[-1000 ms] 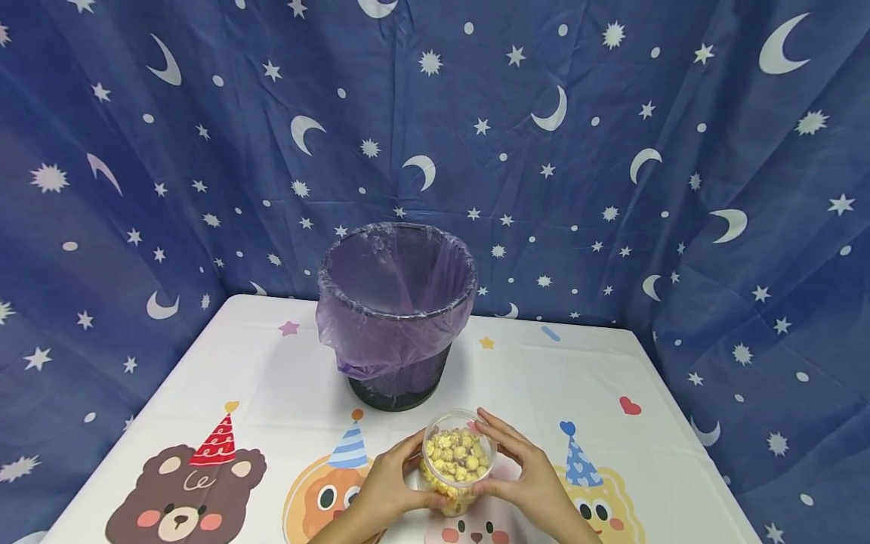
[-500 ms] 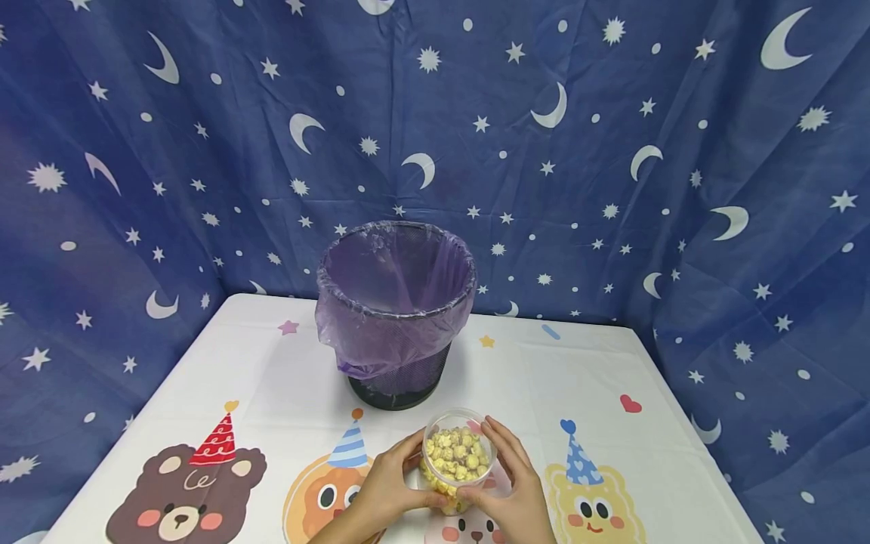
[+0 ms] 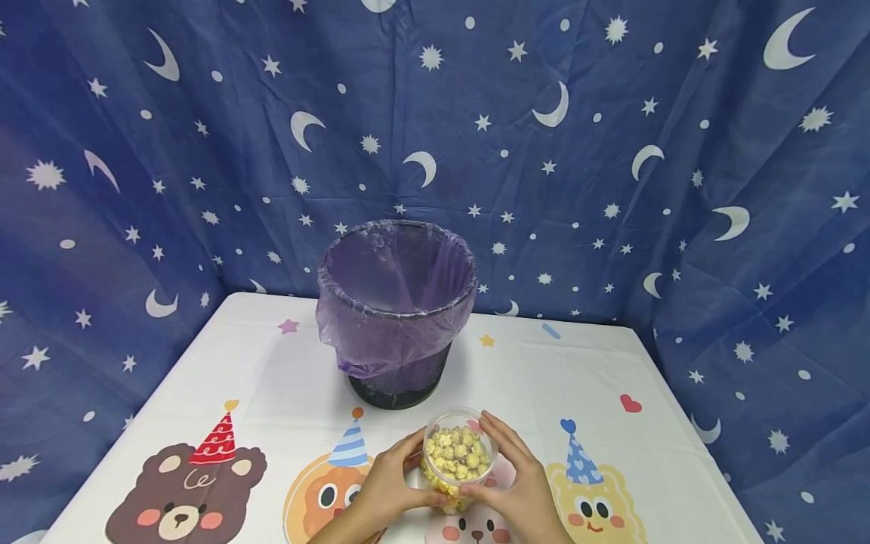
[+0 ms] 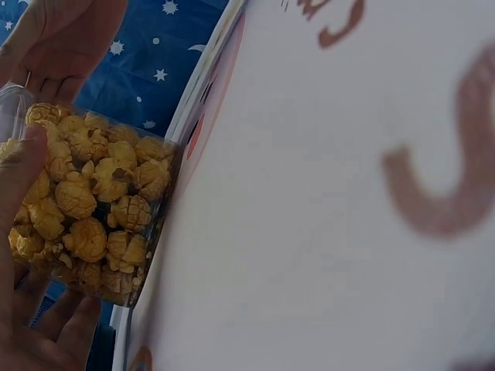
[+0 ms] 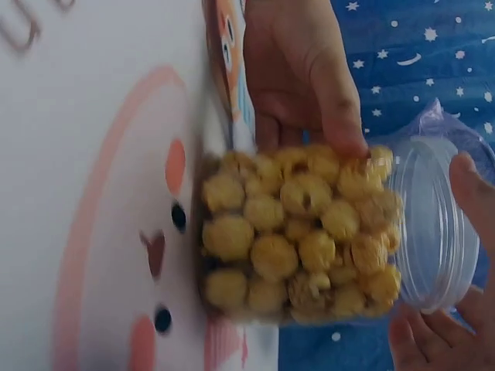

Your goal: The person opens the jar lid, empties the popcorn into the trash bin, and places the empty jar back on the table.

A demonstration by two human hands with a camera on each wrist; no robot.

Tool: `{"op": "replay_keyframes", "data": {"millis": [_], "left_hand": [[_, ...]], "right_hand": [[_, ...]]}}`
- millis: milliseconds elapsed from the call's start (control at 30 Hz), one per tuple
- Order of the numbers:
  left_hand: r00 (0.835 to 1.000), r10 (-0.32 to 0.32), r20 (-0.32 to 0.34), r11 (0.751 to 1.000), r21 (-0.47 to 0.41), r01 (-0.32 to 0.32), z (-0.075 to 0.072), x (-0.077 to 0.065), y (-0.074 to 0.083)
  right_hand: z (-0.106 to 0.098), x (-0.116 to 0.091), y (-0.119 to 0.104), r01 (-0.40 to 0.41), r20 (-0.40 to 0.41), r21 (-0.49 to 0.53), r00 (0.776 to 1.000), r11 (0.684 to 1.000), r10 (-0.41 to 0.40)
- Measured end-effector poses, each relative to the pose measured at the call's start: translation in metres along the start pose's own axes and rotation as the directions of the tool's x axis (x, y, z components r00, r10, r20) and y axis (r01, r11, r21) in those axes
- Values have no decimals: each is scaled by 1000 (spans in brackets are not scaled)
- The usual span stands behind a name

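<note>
A clear plastic jar [image 3: 457, 457] of yellow popcorn stands on the table between both hands. Fingers and thumb of my left hand [image 3: 389, 483] grip its side from the left. From the right, my right hand [image 3: 522, 483] curls its thumb and fingers around the jar's ridged clear top [image 5: 441, 232]. In the right wrist view, the left hand [image 5: 302, 77] holds the popcorn-filled body, and the right hand [image 5: 433, 340] is around the top. The left wrist view shows popcorn [image 4: 97, 193] pressed against the jar wall; the jar's top is mostly cut off there.
A black mesh waste bin [image 3: 397, 332] lined with a purple bag stands behind the jar. The white tablecloth [image 3: 272, 385] carries printed cartoon animals. A blue curtain [image 3: 578, 189] with moons and stars hangs along the back and sides.
My right hand has turned around the jar's top, swinging nearer to me and then slightly back outward. The left hand and jar have stayed in place.
</note>
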State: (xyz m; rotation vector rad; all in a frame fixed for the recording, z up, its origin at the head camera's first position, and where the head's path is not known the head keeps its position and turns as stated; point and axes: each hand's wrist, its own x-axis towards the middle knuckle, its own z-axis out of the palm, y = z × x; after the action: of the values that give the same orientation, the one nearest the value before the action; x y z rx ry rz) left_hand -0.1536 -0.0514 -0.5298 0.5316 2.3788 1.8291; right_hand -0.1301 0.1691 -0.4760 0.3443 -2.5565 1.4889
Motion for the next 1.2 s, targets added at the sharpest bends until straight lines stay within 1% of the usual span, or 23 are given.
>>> {"op": "replay_keyframes", "data": {"millis": [200,300,433,600,667,767,967,1200], "left_hand": [[1000,-1,5,1000,-2,1,1,0,0],[1000,2,7,1000,1,-2,1,0,-1],[1000,-3,9,1000,1,3,1,0,-1],[1000,-13,6,1000,3,13,1,0,-2],[1000,-21,6,1000,2,21,0,0,-1],[1000,-27,6,1000,-6,27,0,0,0],[1000,-19,3,1000,-2,19,0,0,-1],[1000,-21,6,1000,-8,21,0,-1,0]], "right_hand": [[-12,7,7,-2,128,20,992,1000,-1],[-13,8,9,-5,151,35,989,999,0],[-9,5,9,-15,126,43,992,999,10],[-3,0,9,7,77,70,997,998,-13],[0,-1,11,18,62,70,998,997,-23],[1,-2,11,12,46,54,999,998,-15],[0,0,11,28,40,39,999,999,-29],[-2,2,8,23,48,71,998,997,-27]]}}
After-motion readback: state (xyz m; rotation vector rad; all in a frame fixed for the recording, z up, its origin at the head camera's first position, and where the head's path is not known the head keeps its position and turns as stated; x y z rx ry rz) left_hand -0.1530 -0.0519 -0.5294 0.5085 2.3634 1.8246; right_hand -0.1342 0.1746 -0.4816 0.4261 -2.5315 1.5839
